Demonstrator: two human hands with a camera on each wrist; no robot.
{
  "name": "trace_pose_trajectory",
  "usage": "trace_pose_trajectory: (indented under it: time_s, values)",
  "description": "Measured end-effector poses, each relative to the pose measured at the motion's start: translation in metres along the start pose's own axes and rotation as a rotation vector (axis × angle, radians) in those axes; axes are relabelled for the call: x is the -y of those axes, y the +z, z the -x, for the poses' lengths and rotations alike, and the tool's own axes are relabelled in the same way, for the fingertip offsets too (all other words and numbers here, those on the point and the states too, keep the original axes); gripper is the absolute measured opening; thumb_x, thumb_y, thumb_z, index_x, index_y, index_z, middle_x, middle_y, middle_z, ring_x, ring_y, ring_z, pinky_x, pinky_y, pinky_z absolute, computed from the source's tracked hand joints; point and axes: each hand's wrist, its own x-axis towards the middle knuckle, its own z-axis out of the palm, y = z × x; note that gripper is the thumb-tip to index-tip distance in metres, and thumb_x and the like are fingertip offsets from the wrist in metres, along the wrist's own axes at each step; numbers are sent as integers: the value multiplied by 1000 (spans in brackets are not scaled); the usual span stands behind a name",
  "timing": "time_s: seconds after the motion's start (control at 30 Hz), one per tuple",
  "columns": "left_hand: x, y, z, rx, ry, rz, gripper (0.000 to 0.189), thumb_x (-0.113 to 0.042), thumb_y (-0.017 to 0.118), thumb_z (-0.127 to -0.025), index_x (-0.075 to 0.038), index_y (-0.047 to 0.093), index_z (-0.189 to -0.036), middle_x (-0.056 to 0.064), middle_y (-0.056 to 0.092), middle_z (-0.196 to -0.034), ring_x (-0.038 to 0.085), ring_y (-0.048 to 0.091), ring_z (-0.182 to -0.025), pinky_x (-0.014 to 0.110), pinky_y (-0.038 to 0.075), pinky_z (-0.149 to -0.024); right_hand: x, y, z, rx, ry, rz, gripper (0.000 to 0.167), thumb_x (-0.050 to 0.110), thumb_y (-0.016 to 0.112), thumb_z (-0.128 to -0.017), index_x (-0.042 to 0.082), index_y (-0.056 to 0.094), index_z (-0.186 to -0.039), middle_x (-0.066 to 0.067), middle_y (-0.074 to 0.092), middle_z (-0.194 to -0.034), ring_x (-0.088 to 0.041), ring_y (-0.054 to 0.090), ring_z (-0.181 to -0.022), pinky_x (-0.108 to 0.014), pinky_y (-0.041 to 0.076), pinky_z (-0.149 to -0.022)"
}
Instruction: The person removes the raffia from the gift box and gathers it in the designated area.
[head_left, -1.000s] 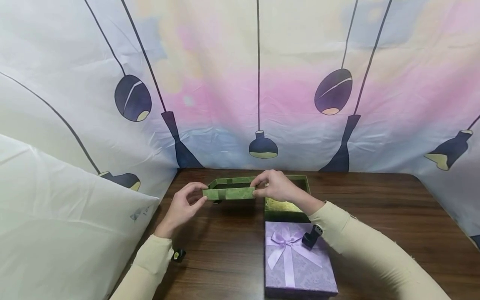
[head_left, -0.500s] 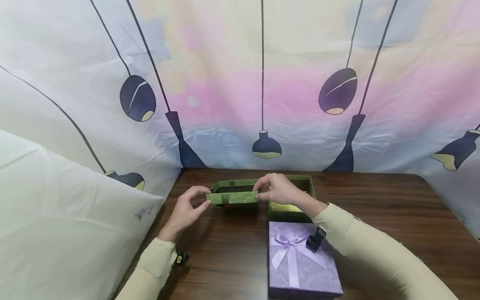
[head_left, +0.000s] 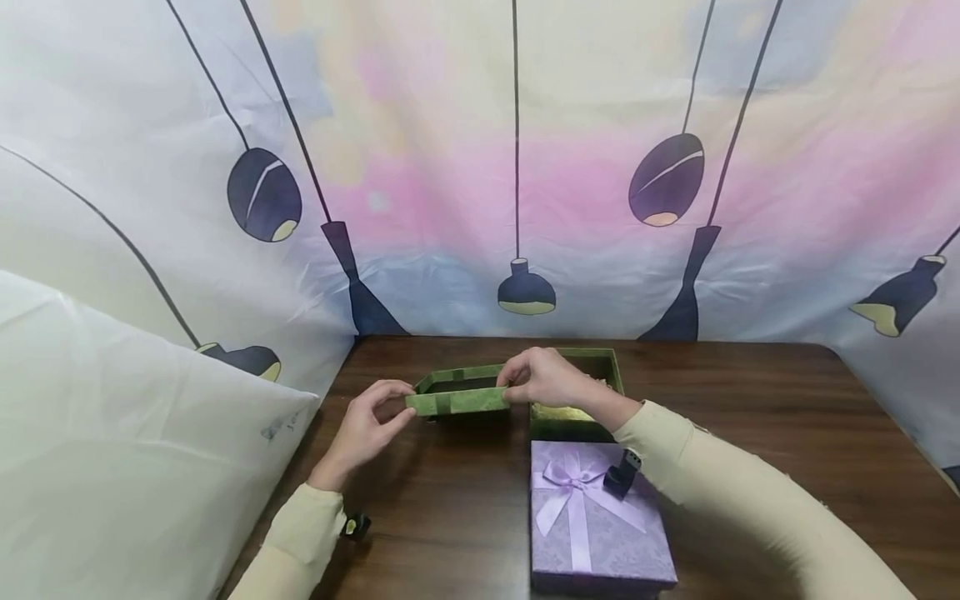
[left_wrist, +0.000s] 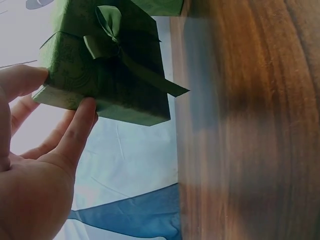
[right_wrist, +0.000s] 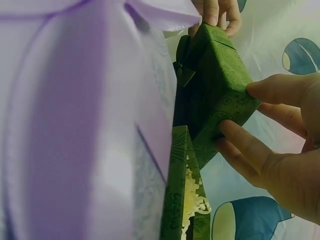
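Note:
A green patterned box lid [head_left: 457, 402] is held above the table, hollow side up, by both hands. My left hand [head_left: 366, 427] pinches its left end between thumb and fingers. My right hand [head_left: 551, 383] pinches the right end the same way. Beneath the lid hangs a green ribbon bow [left_wrist: 116, 42], seen in the left wrist view. Just to the right stands the open green box [head_left: 573, 431], partly hidden behind my right hand and forearm. Pale shredded filler [right_wrist: 192, 202] shows inside it in the right wrist view.
In front of the green box sits a purple gift box [head_left: 600, 533] with a lilac bow, under my right wrist. A large white cushion-like object [head_left: 135, 442] lies along the left side. A lamp-printed cloth [head_left: 450, 167] hangs behind the brown wooden table [head_left: 750, 400].
Both hands have come down slightly with the lid, keeping their grip on its two ends. The boxes stay where they were; the head view shifts a little.

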Motion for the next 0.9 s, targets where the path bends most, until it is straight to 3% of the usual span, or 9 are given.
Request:
trace_pose_trajectory:
  time_s: [0.2,0.5,0.7,0.9]
  values:
    - [-1,-1,-4,36,-25,-29,21,1,72,-86,-5,66,-105,15,62,-113,21,65,-101,36,60,-84,2,1,0,38,44,20,7,18,77,-82,24,74,-85,11,70,-81,-5,63,-79,-26,54,-74]
    - [-2,0,-2,48,-16,-65,21,-2,72,-87,-6,67,-107,13,61,-114,25,63,-104,42,59,-86,3,5,3,36,71,68,10,18,78,-82,26,74,-85,12,69,-80,-5,62,-80,-26,54,-73]
    - [-2,-3,9,34,-28,-65,22,1,72,-85,-7,67,-106,10,62,-110,27,64,-103,36,60,-83,5,14,2,57,37,81,9,20,79,-81,26,75,-85,13,69,-81,-2,62,-79,-24,53,-74]
    - [-6,-1,8,45,-32,-72,22,3,72,-85,-5,66,-105,11,62,-107,24,64,-102,34,60,-83,5,14,1,49,50,105,11,18,79,-80,26,75,-86,13,69,-81,-3,62,-79,-25,53,-74]
